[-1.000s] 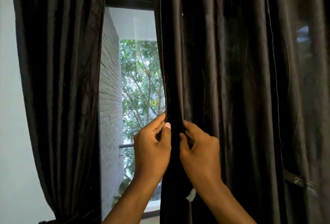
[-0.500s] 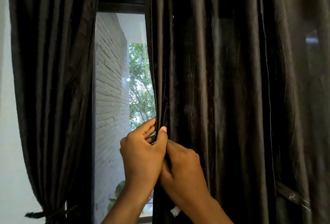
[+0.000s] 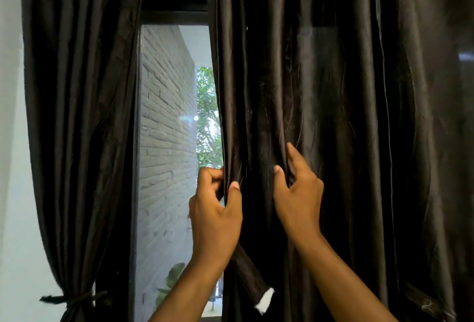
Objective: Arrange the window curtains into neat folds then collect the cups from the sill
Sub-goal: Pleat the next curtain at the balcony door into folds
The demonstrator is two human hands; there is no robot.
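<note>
Dark curtain (image 3: 333,116) hangs over the right part of the window (image 3: 174,129). The left hand (image 3: 215,209) pinches its inner edge, and the right hand (image 3: 297,193) pinches a fold just beside.

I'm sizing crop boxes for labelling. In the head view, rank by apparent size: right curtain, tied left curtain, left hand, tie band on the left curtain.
1. right curtain
2. tied left curtain
3. left hand, inflated by nearness to the camera
4. tie band
</note>
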